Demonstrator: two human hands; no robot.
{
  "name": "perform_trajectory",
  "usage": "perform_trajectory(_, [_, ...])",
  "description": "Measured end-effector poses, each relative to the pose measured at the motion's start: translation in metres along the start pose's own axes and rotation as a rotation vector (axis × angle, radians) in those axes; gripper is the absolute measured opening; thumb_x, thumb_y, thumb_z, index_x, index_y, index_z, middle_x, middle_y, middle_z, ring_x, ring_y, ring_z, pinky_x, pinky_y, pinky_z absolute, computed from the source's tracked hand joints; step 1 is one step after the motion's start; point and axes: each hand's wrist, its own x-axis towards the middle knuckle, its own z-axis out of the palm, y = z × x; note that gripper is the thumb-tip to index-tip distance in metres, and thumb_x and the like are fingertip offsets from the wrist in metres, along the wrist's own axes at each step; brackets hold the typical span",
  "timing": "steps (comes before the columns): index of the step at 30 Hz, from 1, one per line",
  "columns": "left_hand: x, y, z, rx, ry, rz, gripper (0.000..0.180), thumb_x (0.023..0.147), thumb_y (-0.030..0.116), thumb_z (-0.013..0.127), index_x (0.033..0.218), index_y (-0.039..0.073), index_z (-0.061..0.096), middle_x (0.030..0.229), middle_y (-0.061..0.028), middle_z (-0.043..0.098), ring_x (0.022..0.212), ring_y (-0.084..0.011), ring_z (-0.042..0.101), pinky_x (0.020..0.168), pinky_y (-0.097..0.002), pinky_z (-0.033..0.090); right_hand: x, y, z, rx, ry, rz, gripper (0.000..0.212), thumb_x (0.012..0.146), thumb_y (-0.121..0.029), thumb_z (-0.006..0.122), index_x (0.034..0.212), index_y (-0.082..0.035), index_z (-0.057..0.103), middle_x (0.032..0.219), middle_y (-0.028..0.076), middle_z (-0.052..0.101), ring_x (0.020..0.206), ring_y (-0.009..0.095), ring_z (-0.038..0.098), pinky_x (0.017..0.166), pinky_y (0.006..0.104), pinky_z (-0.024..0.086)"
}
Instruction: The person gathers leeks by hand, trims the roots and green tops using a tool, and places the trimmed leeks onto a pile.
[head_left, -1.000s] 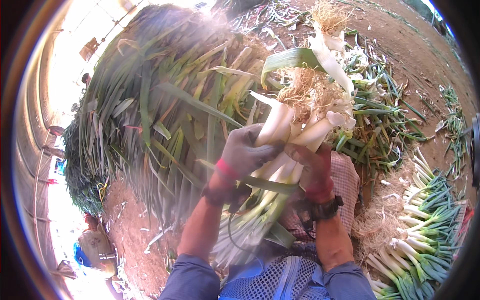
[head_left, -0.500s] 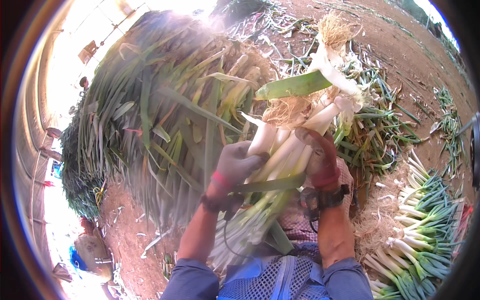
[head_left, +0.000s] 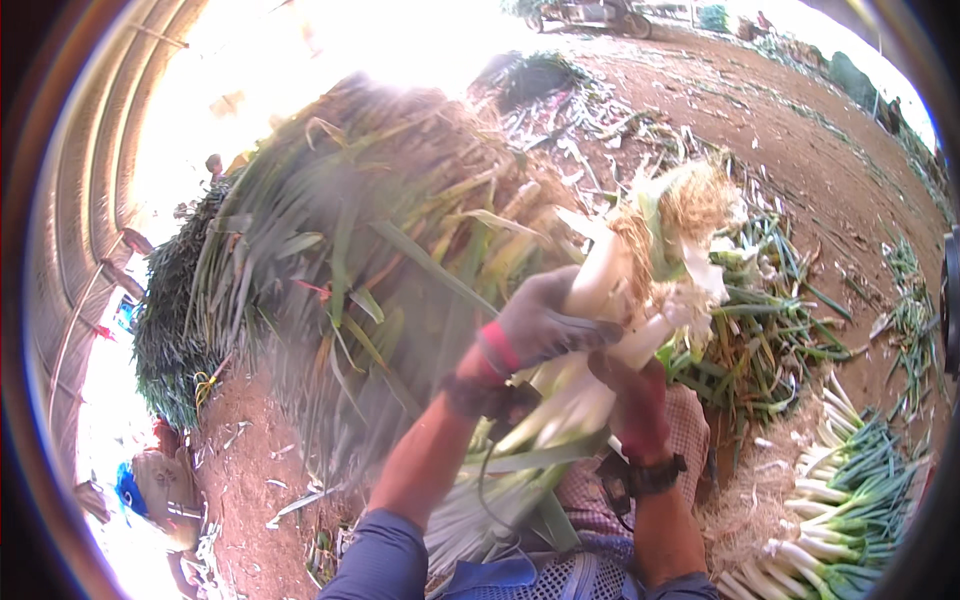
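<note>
Over the plaid lap (head_left: 687, 428), the leek bunch (head_left: 575, 408) slants forward-right, roots (head_left: 700, 203) at the far end — left hand (head_left: 553, 322) wrapped round its white stems (head_left: 598, 272), right hand (head_left: 636, 400) against their right side, hold unclear.

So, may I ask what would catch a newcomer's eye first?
Probably the huge heap of leafy green onions, left of centre. Next come the green-onion bunch in the gloved left hand, near the centre, and the row of trimmer green onions at lower right.
</note>
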Motion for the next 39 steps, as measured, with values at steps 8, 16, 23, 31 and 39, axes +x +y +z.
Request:
perform_trajectory(8, [0.01, -0.008, -0.012, 0.158, 0.106, -0.018, 0.039, 0.087, 0.008, 0.082, 0.124, -0.001, 0.068, 0.106, -0.0012, 0.073, 0.093, -0.0085, 0.066, 0.087, -0.0273, 0.055, 0.021, -0.029, -0.034, -0.236, 0.042, -0.437, 0.015, 0.093, -0.003, 0.061, 0.097, 0.009, 0.07, 0.098, 0.016, 0.074, 0.087, 0.025, 0.073, 0.077, 0.0353, 0.06])
perform_trajectory(16, [-0.001, -0.022, -0.001, -0.172, -0.046, -0.128, 0.086, 0.086, 0.02, 0.085, 0.154, -0.003, 0.039, 0.141, -0.0078, 0.058, 0.127, -0.0147, 0.054, 0.107, -0.0323, 0.046, 0.039, -0.042, -0.021, -0.619, -0.02, -0.589, 0.038, 0.103, -0.015, 0.059, 0.136, 0.004, 0.058, 0.125, 0.012, 0.066, 0.112, 0.021, 0.065, 0.096, 0.0362, 0.054])
perform_trajectory(23, [-0.008, -0.03, 0.04, 0.655, 0.179, -0.152, 0.12, 0.067, 0.045, 0.089, 0.157, -0.006, 0.027, 0.114, -0.0306, 0.067, 0.107, -0.0447, 0.069, 0.093, -0.047, 0.055, 0.014, -0.052, -0.005, -0.267, -0.147, -0.203, 0.055, 0.108, -0.023, 0.056, 0.153, 0.001, 0.036, 0.127, 0.01, 0.06, 0.113, 0.016, 0.061, 0.094, 0.0293, 0.053])
perform_trajectory(31, [0.003, -0.04, 0.049, 0.828, 0.38, -0.151, 0.072, 0.077, 0.041, 0.081, 0.121, -0.008, 0.051, 0.091, -0.0276, 0.071, 0.086, -0.0435, 0.073, 0.076, -0.0488, 0.057, 0.027, -0.047, -0.009, -0.325, -0.146, -0.242, 0.034, 0.104, -0.012, 0.062, 0.131, 0.004, 0.05, 0.1, 0.011, 0.07, 0.088, 0.018, 0.07, 0.076, 0.0325, 0.059])
perform_trajectory(39, [0.014, -0.046, 0.033, 0.849, 0.3, -0.111, 0.069, 0.069, 0.03, 0.083, 0.121, -0.006, 0.056, 0.092, -0.0247, 0.072, 0.083, -0.0388, 0.073, 0.074, -0.0461, 0.058, 0.061, -0.01, -0.043, 0.075, -0.168, -0.215, 0.037, 0.11, -0.023, 0.051, 0.139, 0.001, 0.049, 0.121, 0.009, 0.062, 0.11, 0.016, 0.059, 0.098, 0.0344, 0.05])
